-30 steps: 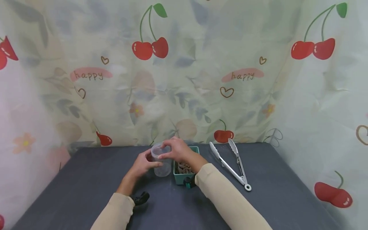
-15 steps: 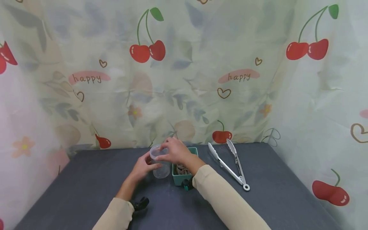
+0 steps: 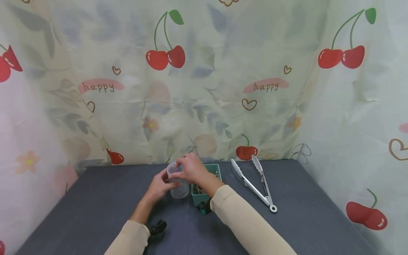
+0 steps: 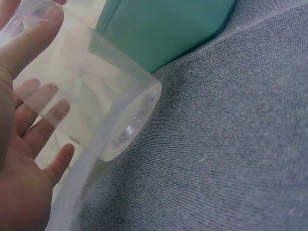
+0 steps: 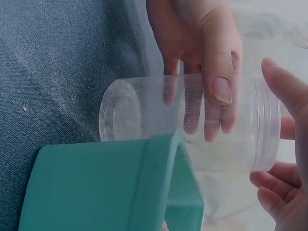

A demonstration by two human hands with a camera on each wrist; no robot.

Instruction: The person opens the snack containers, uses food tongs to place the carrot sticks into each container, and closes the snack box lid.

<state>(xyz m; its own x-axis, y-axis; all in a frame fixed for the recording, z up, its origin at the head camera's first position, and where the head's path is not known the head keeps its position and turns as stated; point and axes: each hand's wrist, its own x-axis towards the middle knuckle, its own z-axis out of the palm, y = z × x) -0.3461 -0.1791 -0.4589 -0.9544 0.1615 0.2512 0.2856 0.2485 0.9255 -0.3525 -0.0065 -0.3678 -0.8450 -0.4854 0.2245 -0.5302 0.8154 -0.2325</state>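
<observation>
A clear plastic jar [image 3: 179, 191] stands upright on the dark table, with a screw lid [image 5: 267, 126] over its mouth. My left hand [image 3: 159, 186] holds the jar's side, thumb in front and fingers behind, seen through the clear wall [image 5: 144, 103] in the right wrist view. My right hand [image 3: 192, 170] grips the lid by its edge from above, thumb and fingers on opposite sides. Inside, the jar looks empty in the left wrist view. Right beside it is a teal rectangular box [image 3: 198, 201], partly hidden under my right wrist, with greyish-brown pieces [image 3: 200, 190] in it.
Metal tongs [image 3: 256, 187] lie spread on the table to the right of the box, their ring end toward me. A printed cherry curtain [image 3: 204, 106] hangs behind the dark table [image 3: 95, 205] and along both sides.
My right hand has turned slightly on the lid, its wrist shifting a little left and uncovering more of the box's back right. My left hand keeps its hold on the jar.
</observation>
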